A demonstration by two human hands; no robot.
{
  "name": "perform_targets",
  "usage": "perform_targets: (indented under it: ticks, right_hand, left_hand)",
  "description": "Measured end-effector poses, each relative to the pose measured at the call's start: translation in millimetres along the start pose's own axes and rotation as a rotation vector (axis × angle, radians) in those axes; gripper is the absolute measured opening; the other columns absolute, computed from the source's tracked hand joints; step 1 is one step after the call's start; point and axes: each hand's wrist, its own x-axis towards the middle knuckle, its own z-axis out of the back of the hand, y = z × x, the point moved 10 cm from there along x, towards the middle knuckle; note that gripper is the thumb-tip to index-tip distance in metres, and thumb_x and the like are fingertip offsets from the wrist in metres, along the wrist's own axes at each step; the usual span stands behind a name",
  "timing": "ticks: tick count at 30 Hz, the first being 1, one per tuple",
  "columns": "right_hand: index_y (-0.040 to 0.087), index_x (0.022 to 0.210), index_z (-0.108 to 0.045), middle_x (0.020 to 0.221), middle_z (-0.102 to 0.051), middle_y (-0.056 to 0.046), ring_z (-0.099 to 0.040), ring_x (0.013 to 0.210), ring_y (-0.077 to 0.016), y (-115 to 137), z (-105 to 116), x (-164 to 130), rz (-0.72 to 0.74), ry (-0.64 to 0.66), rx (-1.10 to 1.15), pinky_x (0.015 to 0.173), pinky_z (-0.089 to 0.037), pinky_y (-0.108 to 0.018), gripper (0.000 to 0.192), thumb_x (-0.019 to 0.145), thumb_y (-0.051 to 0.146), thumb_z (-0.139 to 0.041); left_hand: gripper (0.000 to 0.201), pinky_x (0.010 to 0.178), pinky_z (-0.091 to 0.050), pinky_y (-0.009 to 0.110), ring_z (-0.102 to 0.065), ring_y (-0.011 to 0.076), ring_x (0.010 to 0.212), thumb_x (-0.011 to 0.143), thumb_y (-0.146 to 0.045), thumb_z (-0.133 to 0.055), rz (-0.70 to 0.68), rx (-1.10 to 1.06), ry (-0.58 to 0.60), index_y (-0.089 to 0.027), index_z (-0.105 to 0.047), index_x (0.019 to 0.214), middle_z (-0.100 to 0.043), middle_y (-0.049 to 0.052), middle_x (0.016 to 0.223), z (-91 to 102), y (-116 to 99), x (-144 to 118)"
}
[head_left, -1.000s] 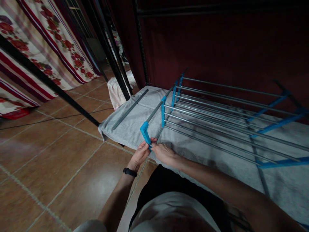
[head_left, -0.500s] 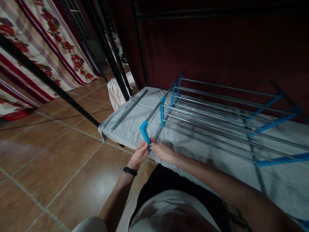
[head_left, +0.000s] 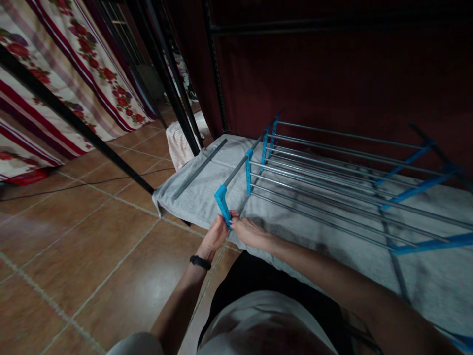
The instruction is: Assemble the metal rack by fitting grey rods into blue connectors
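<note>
A rack of grey metal rods (head_left: 318, 180) with blue plastic brackets (head_left: 248, 177) lies across a grey towel-like cover. At its near left corner a blue plastic connector (head_left: 221, 199) joins the end of a grey tube. My left hand (head_left: 215, 233) is closed around the connector's lower end from the left. From the right, my right hand (head_left: 248, 230) pinches the same lower end, close against the grey tube below. The fingertips of both hands meet there and partly hide the joint.
One loose grey tube (head_left: 199, 169) lies on the grey cover (head_left: 236, 143) to the left. Black metal posts (head_left: 173, 74) rise behind it, and a black bar (head_left: 81, 123) slants across the left. A floral curtain (head_left: 84, 54) hangs over the tiled floor (head_left: 99, 236); a thin cable crosses the tiles.
The view has shifted very slightly. Both hands stay at the connector's lower end, and the rack looks the same.
</note>
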Motion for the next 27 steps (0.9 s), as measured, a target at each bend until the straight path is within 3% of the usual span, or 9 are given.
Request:
perform_targets:
  ticks: [4,8,12,21,27]
  right_hand:
    - [0.016,0.121,-0.059,0.113,-0.072,-0.015,-0.069,0.102,-0.0242,-3.6,-2.5,3.9,-0.016,0.009,0.04,0.081,-0.049,-0.03,0.033,0.104,0.031,-0.035]
    - [0.019,0.116,-0.062,0.114,-0.072,-0.011,-0.068,0.103,-0.0209,-9.6,-6.5,12.1,-0.025,0.026,0.1,0.08,-0.048,-0.028,0.03,0.103,0.032,-0.038]
    - [0.02,0.112,-0.064,0.116,-0.071,-0.006,-0.066,0.105,-0.0179,-12.6,-7.2,16.2,-0.018,0.031,0.163,0.082,-0.046,-0.025,0.03,0.104,0.032,-0.038]
    - [0.019,0.107,-0.068,0.107,-0.073,-0.008,-0.066,0.1,-0.0208,-15.6,-7.8,18.8,-0.032,0.033,0.246,0.081,-0.047,-0.027,0.027,0.101,0.032,-0.045]
    - [0.016,0.105,-0.069,0.104,-0.073,-0.006,-0.066,0.097,-0.0164,-10.0,-2.2,17.4,-0.042,0.026,0.253,0.079,-0.046,-0.023,0.027,0.101,0.027,-0.044]
  left_hand:
    - [0.067,0.097,-0.047,0.038,-0.063,0.0272,0.109,0.084,-0.075,-0.051,0.018,0.106,-0.048,-0.015,-0.073,0.102,-0.072,0.012,0.102,-2.9,-0.4,-0.6]
    - [0.065,0.095,-0.048,0.038,-0.063,0.0264,0.105,0.085,-0.074,-0.052,-0.037,0.202,-0.112,-0.014,-0.072,0.101,-0.072,0.011,0.099,-2.2,-5.5,-2.1]
    - [0.064,0.097,-0.048,0.039,-0.063,0.0264,0.105,0.086,-0.073,-0.052,-0.053,0.202,-0.102,-0.014,-0.073,0.101,-0.072,0.011,0.097,-2.5,-2.9,-1.8]
    - [0.063,0.094,-0.049,0.039,-0.062,0.0258,0.104,0.089,-0.072,-0.047,-0.058,0.261,-0.141,-0.015,-0.072,0.098,-0.071,0.01,0.094,-0.8,-3.6,-3.1]
    - [0.057,0.096,-0.048,0.039,-0.062,0.0254,0.103,0.092,-0.067,-0.044,-0.047,0.297,-0.179,-0.017,-0.07,0.097,-0.071,0.009,0.095,2.7,-1.0,-2.4]
